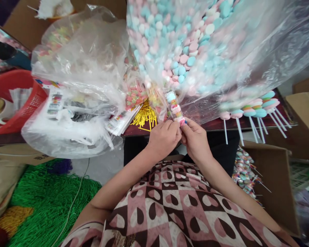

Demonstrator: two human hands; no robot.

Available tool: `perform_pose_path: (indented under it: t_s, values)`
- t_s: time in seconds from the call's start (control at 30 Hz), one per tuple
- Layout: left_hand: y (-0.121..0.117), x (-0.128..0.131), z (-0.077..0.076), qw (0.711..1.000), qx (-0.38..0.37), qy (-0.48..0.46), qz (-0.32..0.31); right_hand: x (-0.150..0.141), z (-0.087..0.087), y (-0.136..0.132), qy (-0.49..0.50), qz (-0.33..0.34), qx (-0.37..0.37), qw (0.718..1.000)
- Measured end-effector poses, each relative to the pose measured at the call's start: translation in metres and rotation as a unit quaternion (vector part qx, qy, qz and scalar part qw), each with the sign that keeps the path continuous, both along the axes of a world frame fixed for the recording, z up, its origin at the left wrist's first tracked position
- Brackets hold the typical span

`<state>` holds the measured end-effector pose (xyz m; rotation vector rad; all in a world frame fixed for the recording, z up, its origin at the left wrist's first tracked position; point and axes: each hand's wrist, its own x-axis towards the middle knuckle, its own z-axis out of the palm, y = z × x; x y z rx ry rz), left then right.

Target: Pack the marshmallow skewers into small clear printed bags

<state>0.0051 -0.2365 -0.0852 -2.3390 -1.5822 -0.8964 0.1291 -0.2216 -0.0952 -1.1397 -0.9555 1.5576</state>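
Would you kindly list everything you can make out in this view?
candy stack: one, multicoloured, at the hands
large candy bag: one, clear, upper right
plastic bags: several, clear, upper left
stick candies: several, pastel, right table edge
table: one, dark red, centre
gold ties: many, gold, table front
printed packets: several, white, left of ties
basket: one, red, left
strands: heap, green, lower left
cardboard boxes: several, brown, right
left hand: one, bare, at stack
right hand: one, bare, at stack

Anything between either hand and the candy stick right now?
Nothing visible. The left hand and right hand are already at the near end of the candy stick; the clear bag lies beyond them, not between.
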Motion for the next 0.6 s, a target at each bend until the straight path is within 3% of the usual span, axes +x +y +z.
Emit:
perform_pose_path:
  t_s: [0.1, 0.17, 0.27, 0.33, 0.4, 0.5, 0.6]
  values:
    - [-0.006, -0.008, -0.002, 0.983, -0.108, -0.144, -0.027, 0.003, 0.011, 0.004, 0.100, -0.013, -0.074, 0.992]
    - [-0.006, -0.013, 0.000, 0.927, -0.200, -0.315, -0.030, 0.009, 0.016, 0.004, 0.127, 0.030, -0.105, 0.986]
    - [0.001, -0.018, 0.008, 0.759, -0.306, -0.571, -0.065, 0.017, 0.021, -0.001, 0.157, 0.126, -0.142, 0.969]
    - [0.008, -0.016, 0.014, 0.642, -0.359, -0.668, -0.109, 0.019, 0.022, -0.004, 0.159, 0.170, -0.154, 0.960]
    - [0.014, -0.012, 0.018, 0.562, -0.396, -0.716, -0.118, 0.018, 0.021, -0.006, 0.144, 0.181, -0.155, 0.961]
    - [0.018, -0.005, 0.017, 0.496, -0.404, -0.764, -0.087, 0.016, 0.016, -0.008, 0.074, 0.147, -0.121, 0.979]
    - [0.017, -0.002, 0.010, 0.472, -0.373, -0.797, -0.052, 0.014, 0.008, -0.010, -0.080, 0.071, 0.017, 0.994]
